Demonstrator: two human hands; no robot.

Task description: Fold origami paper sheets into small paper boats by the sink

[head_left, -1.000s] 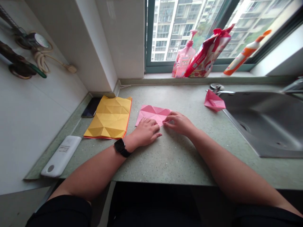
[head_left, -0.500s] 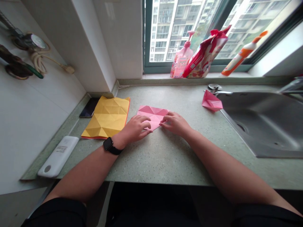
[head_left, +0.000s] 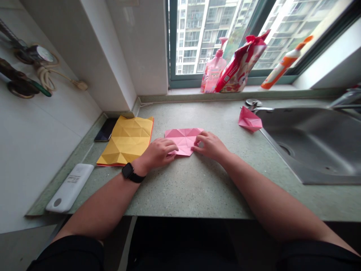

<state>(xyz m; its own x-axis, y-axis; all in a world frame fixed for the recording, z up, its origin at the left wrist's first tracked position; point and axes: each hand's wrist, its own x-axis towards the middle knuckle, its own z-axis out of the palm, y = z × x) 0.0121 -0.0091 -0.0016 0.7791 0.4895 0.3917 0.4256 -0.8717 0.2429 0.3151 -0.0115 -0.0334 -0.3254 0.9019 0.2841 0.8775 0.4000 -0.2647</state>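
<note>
Left hand [head_left: 160, 152]: curled at near-left edge of pink creased paper [head_left: 184, 141], grip unclear | Right hand [head_left: 209, 146]: pinching right edge | Risk: uneven pull could skew it

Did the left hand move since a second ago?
Yes, the left hand moved left, farther from the sink.

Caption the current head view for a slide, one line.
Left hand and right hand at opposite sides of a creased pink sheet, with creased yellow paper to its left on a speckled countertop.
</note>
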